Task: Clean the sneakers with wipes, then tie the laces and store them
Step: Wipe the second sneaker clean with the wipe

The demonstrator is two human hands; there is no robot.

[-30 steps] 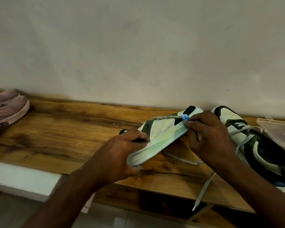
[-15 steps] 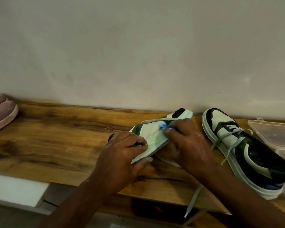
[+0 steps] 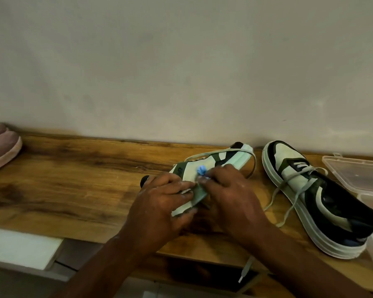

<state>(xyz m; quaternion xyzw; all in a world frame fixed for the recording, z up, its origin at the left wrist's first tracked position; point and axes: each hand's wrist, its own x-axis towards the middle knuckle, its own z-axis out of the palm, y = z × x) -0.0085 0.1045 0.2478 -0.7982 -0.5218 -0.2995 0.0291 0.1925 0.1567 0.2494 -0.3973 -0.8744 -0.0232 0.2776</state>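
Two hands at 6 o'clock | tilted sneaker [image 3: 211, 168] is gripped at its heel by left hand [image 3: 159, 209] above table [image 3: 73, 179] | blue wipe [image 3: 201, 170] is pinched against its side by right hand [image 3: 230, 198] | second sneaker [image 3: 310, 196], laces loose, is set at 3 o'clock | clear box [image 3: 357, 175] beyond | pink shoes [image 3: 0, 147] at 9 o'clock

Two green-and-white sneakers: one on its side [image 3: 211, 166], one upright [image 3: 310, 196]. Two pink shoes [image 3: 2, 147] at far left (partly cut off by frame edge). One blue wipe [image 3: 201, 170], two clear plastic boxes [image 3: 360, 177], two hands: left [image 3: 159, 209], right [image 3: 230, 201].
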